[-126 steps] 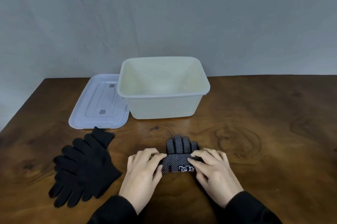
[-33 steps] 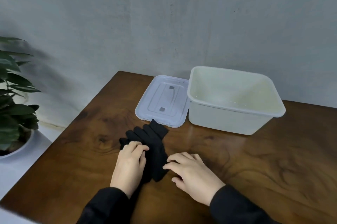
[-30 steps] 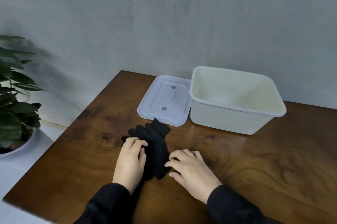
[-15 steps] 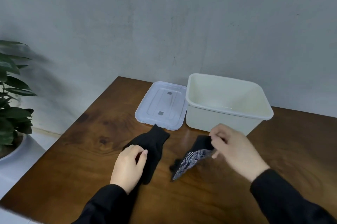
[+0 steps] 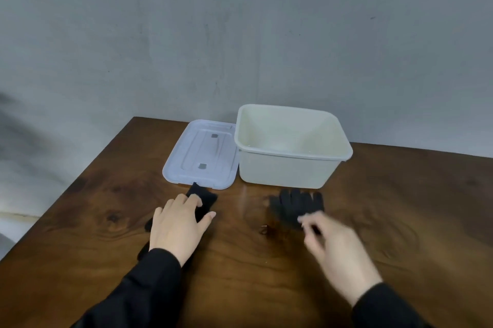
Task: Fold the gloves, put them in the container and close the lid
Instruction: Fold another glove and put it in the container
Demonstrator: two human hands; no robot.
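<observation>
The left hand (image 5: pixel 179 223) lies palm down, fingers spread flat, pressing one black glove (image 5: pixel 202 197) onto the wooden surface (image 5: pixel 240 274) just at 6 o'clock of the lid (image 5: pixel 202 154). The right hand (image 5: pixel 336 245), blurred, fingers loosely curled, touches the second glove (image 5: pixel 296 205); its grip cannot be told. The open container (image 5: pixel 290 151) stands at 12 o'clock.

Dark brown wooden worktop (image 5: pixel 240 274) with visible grain and knots, set against a plain grey wall (image 5: pixel 240 34) marked by faint specks
</observation>
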